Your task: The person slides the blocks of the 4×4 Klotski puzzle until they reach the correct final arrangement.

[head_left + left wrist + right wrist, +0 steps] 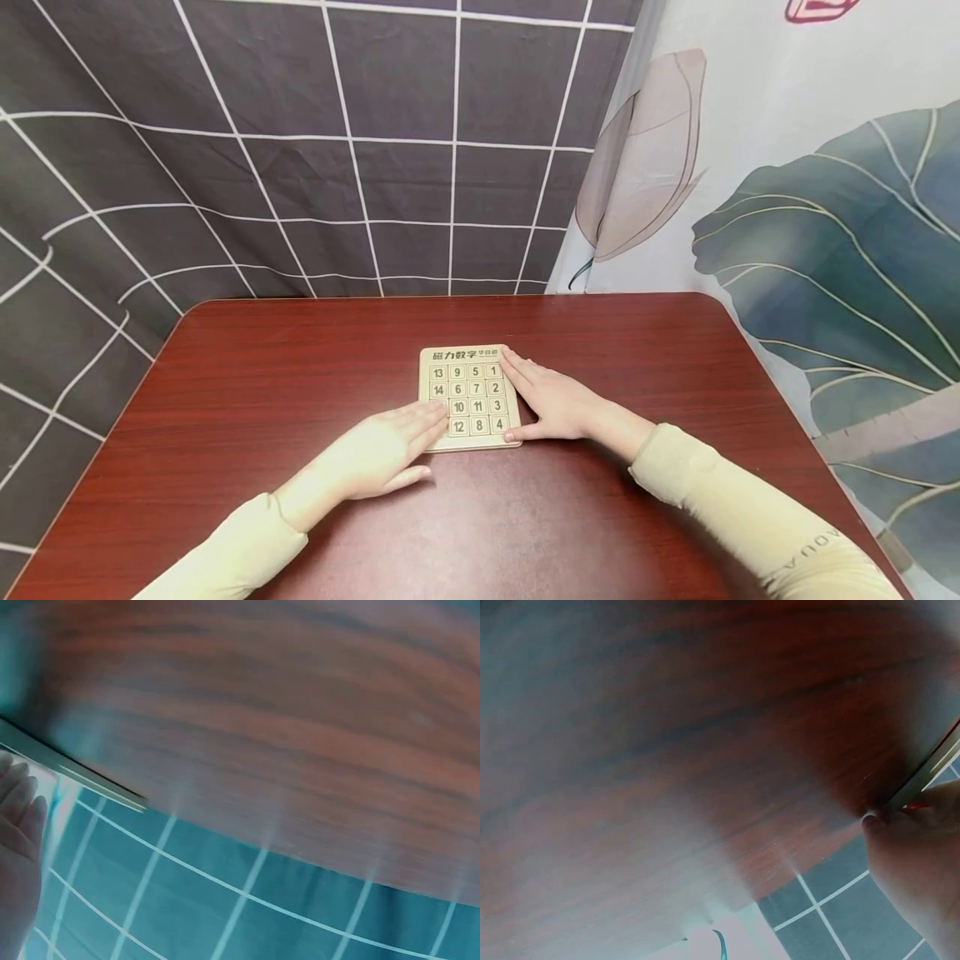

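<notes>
Here's the left hand (pixel 382 450) reaching in from the left, flat and relaxed, fingers straight and close together, thumb sticking out on its own over the desk (pixel 300 358). Nothing clasped there: its fingertips simply lie over the left column of the puzzle board (pixel 472 444), down at the lower two rows, covering the number tiles (pixel 458 407) underneath.

And across from it, the right hand (pixel 558 408), spread wide! Straight fingers run up to the board's far right corner, the thumb stretches down to the near right corner, and that whole right side is bracketed between them. It touches the edge rather than wrapping round it. The right wrist view catches the thumb up against the board's thin rim, the rest cut off; the left wrist view has just part of the left hand's fingers, extended beside the board's edge.

The board itself lies flat, about midway between the desk's left and right edges and nearer the far edge, its printed heading towards that edge. Top row reads 13, 9, 5, 1; down the right column, 1, 2, 3, 4. Whatever sits under the left fingers, I can't tell.
</notes>
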Tool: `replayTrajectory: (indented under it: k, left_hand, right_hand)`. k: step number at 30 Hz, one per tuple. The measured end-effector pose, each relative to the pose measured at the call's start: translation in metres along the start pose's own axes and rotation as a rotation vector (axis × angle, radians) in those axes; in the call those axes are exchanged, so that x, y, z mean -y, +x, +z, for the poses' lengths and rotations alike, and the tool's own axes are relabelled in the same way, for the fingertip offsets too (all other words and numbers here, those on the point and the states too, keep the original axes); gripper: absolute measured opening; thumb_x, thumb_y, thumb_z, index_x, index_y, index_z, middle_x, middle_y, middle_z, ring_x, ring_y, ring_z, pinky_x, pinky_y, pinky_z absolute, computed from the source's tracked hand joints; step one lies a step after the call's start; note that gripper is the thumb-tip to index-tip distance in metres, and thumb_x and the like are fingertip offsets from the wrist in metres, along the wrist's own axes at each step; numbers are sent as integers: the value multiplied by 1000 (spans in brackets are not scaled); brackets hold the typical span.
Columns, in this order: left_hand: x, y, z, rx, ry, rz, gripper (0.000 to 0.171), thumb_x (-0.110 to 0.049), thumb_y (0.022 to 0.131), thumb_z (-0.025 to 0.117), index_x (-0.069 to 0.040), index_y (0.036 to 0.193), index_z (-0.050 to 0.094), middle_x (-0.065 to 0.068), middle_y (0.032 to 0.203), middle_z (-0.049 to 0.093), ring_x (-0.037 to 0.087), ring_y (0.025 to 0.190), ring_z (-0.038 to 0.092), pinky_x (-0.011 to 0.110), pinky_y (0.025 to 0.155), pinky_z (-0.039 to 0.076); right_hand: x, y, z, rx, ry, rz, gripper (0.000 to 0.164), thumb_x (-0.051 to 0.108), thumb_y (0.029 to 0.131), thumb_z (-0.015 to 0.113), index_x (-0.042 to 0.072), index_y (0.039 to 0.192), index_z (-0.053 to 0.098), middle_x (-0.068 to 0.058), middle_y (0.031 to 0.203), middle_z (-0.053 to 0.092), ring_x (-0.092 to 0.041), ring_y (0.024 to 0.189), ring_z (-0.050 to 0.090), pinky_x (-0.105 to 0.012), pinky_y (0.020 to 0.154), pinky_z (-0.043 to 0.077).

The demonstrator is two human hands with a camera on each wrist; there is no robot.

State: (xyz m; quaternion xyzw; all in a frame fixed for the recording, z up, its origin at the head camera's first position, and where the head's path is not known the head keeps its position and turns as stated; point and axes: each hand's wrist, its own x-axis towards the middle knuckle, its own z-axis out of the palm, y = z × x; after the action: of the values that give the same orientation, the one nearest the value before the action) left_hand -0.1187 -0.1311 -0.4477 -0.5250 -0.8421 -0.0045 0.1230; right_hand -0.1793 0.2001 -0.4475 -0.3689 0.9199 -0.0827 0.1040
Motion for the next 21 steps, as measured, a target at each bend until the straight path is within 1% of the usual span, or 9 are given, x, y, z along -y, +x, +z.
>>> replayTrajectory:
  k: [3, 6, 10, 13, 21]
  left_hand:
    - [-7, 3, 1, -1, 5, 46, 67, -48, 100, 69, 2, 145, 62, 18, 152, 62, 29, 142, 61, 41, 119, 51]
    - [-11, 5, 2, 4, 11, 60, 67, -48, 100, 67, 1, 145, 62, 17, 152, 62, 28, 142, 61, 40, 119, 51]
    - [-11, 5, 2, 3, 3, 49, 66, -48, 100, 68, 1, 145, 62, 16, 152, 62, 27, 142, 61, 39, 119, 51]
    - [-10, 2, 2, 1, -6, 41, 65, -47, 101, 68, 1, 144, 63, 16, 152, 63, 27, 141, 62, 39, 119, 51]
    - [-7, -16, -1, -11, -33, -18, 64, -45, 99, 72, 1, 142, 64, 15, 150, 64, 27, 138, 65, 41, 115, 55]
  right_hand:
    - [0, 0, 0, -6, 2, -1, 117, 68, 92, 69, -1, 169, 14, -18, 179, 9, -39, 161, 31, -54, 129, 38]
    - [1, 0, -1, -11, 1, -4, 117, 67, 92, 70, -2, 168, 15, -19, 179, 10, -39, 161, 31, -54, 129, 37]
    - [1, 0, 0, -9, 2, -6, 117, 67, 92, 70, -3, 168, 15, -19, 179, 10, -38, 162, 30, -53, 130, 36]
    - [1, 0, 0, -8, 3, -5, 117, 68, 92, 69, -2, 168, 15, -19, 179, 9, -38, 162, 29, -53, 130, 35]
    - [1, -1, -2, -6, 2, -11, 117, 68, 92, 69, -2, 169, 14, -19, 179, 8, -38, 162, 28, -54, 130, 35]
